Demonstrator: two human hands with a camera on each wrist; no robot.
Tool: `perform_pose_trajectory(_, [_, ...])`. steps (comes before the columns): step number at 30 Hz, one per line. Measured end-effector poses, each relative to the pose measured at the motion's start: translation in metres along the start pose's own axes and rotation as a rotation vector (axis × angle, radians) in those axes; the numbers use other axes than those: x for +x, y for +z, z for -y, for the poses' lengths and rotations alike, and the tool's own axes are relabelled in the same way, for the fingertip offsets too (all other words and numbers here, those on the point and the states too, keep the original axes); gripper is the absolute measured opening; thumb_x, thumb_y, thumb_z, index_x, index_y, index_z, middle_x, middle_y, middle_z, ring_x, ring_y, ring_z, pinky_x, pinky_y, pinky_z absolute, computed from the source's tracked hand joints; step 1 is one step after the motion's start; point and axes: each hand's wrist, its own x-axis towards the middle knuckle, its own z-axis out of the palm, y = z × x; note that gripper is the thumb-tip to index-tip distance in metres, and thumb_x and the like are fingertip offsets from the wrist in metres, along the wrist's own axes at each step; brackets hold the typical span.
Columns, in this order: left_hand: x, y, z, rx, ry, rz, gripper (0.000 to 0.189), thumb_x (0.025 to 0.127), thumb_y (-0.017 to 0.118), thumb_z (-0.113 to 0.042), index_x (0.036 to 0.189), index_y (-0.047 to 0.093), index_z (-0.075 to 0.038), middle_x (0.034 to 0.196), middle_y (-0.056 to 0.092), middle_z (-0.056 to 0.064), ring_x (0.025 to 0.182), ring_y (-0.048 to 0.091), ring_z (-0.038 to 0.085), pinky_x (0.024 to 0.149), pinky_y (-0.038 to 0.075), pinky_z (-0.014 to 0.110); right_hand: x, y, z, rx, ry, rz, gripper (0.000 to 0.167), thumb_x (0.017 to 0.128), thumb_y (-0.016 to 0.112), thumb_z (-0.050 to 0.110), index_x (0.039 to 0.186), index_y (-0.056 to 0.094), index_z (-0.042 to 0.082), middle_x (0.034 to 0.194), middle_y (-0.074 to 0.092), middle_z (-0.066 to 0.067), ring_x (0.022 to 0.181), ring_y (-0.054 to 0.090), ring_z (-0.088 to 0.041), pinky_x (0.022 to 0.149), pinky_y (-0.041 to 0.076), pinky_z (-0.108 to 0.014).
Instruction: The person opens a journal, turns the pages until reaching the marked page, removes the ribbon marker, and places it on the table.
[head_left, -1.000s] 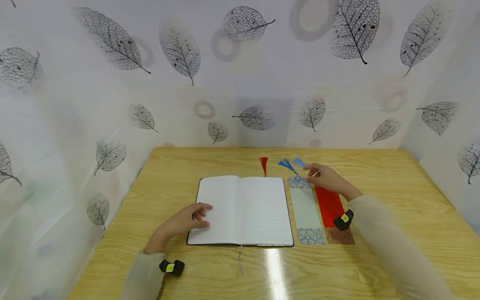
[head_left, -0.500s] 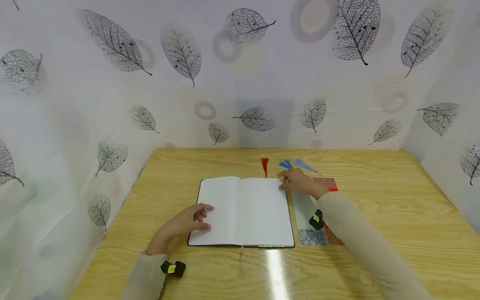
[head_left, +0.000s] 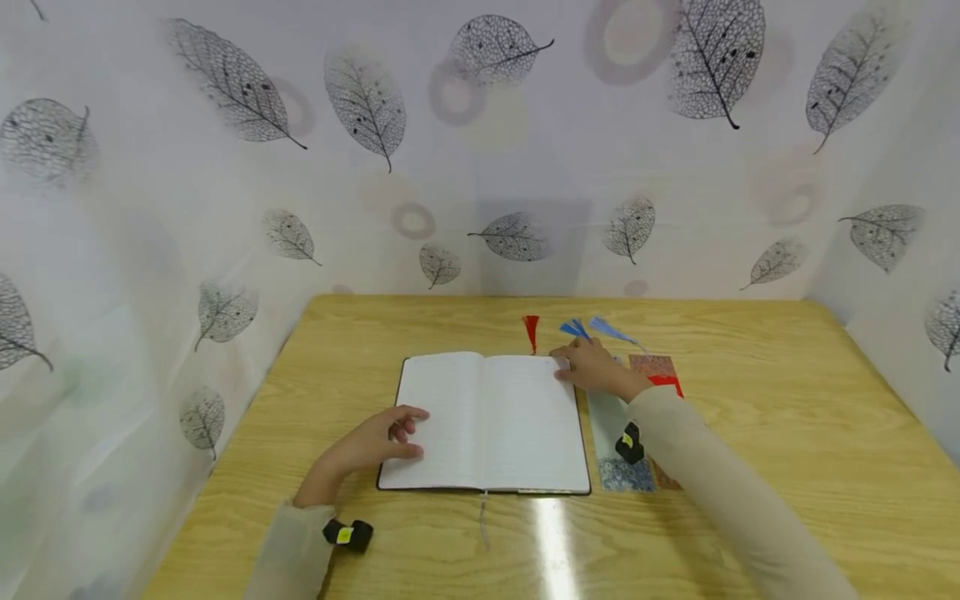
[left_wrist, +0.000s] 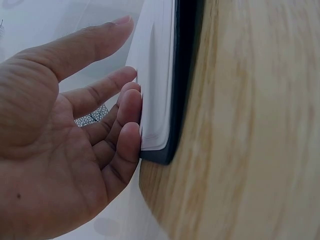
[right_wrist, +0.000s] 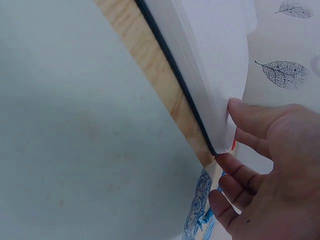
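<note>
An open lined notebook (head_left: 525, 433) with a dark cover lies flat on the wooden table. At its left page edge rests my left hand (head_left: 371, 437), fingers loosely bent. The left wrist view shows those fingertips against the page stack (left_wrist: 155, 100). My right hand (head_left: 596, 367) is at the notebook's upper right corner. In the right wrist view its thumb touches the page edges (right_wrist: 215, 95), with the other fingers by the cover corner. Under the right forearm lies a pale bookmark (head_left: 626, 475) with blue patterned ends, partly hidden; its blue tassel (head_left: 575, 328) shows beyond the hand.
A red bookmark (head_left: 652, 367) lies right of the pale one, mostly covered by the sleeve, with a light blue tassel (head_left: 611, 329) above. A red tassel (head_left: 531, 332) sticks out past the notebook's top edge. A thin ribbon (head_left: 483, 521) hangs below. Leaf-patterned cloth surrounds the table.
My right hand has moved left from the bookmark tops and light blue tassel to the notebook's upper right corner. The left hand stays in place.
</note>
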Motion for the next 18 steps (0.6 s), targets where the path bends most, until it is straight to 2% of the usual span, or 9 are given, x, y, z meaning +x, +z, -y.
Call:
perform_pose_trajectory(5, [0.0,-0.001,0.0,-0.004,0.003,0.002,0.054,0.086,0.074,-0.026,0.131,0.055,-0.004,0.103,0.052,0.007,0.087,0.049,0.018,0.073,0.043,0.022,-0.003,0.001,-0.001,0.035,-0.009,-0.045,0.045,0.096,0.06,0.023,0.137,0.053,0.006,0.132,0.05,-0.027,0.121,0.043,-0.046,0.098,0.037,-0.058])
perform_pose_trajectory(8, [0.001,-0.001,0.0,-0.003,0.006,0.0,0.053,0.086,0.074,-0.025,0.131,0.055,-0.004,0.102,0.052,0.007,0.086,0.049,0.017,0.073,0.043,0.022,-0.004,0.002,-0.002,0.063,-0.03,-0.095,0.041,0.095,0.06,0.019,0.133,0.056,0.004,0.13,0.053,-0.024,0.12,0.046,-0.043,0.101,0.033,-0.058])
perform_pose_trajectory(10, [0.001,-0.001,0.0,-0.005,0.008,-0.001,0.053,0.086,0.074,-0.025,0.13,0.055,-0.004,0.102,0.052,0.007,0.086,0.049,0.017,0.073,0.043,0.022,-0.006,0.002,-0.001,0.107,-0.038,-0.13,0.036,0.095,0.06,0.016,0.128,0.059,0.0,0.125,0.057,-0.023,0.114,0.052,-0.038,0.099,0.038,-0.054])
perform_pose_trajectory(12, [0.001,-0.001,-0.001,-0.006,0.01,0.001,0.053,0.086,0.074,-0.025,0.131,0.055,-0.004,0.101,0.051,0.007,0.086,0.049,0.017,0.073,0.043,0.022,-0.008,0.002,0.0,0.164,-0.026,-0.155,0.029,0.096,0.059,0.014,0.12,0.062,-0.002,0.114,0.062,-0.019,0.099,0.057,-0.031,0.088,0.046,-0.045])
perform_pose_trajectory(14, [0.001,-0.001,0.0,-0.005,0.013,0.003,0.054,0.086,0.074,-0.026,0.131,0.055,-0.004,0.101,0.052,0.007,0.086,0.049,0.018,0.073,0.043,0.022,-0.011,0.002,0.003,0.223,0.002,-0.168,0.02,0.096,0.059,0.014,0.108,0.064,-0.001,0.102,0.063,-0.016,0.084,0.056,-0.024,0.073,0.049,-0.037])
perform_pose_trajectory(16, [0.0,-0.001,0.0,-0.006,0.008,0.004,0.054,0.085,0.074,-0.026,0.131,0.055,-0.004,0.101,0.051,0.007,0.086,0.048,0.018,0.073,0.043,0.022,-0.013,0.003,0.005,0.261,0.026,-0.183,0.014,0.096,0.06,0.015,0.095,0.062,0.001,0.09,0.061,-0.011,0.073,0.049,-0.019,0.065,0.043,-0.031])
perform_pose_trajectory(18, [0.0,-0.001,0.0,-0.006,0.005,0.003,0.054,0.085,0.074,-0.026,0.131,0.055,-0.004,0.101,0.051,0.007,0.086,0.048,0.018,0.073,0.043,0.022,-0.014,0.003,0.006,0.29,0.05,-0.191,0.015,0.095,0.061,0.018,0.087,0.059,0.005,0.084,0.058,-0.008,0.07,0.045,-0.017,0.063,0.039,-0.029])
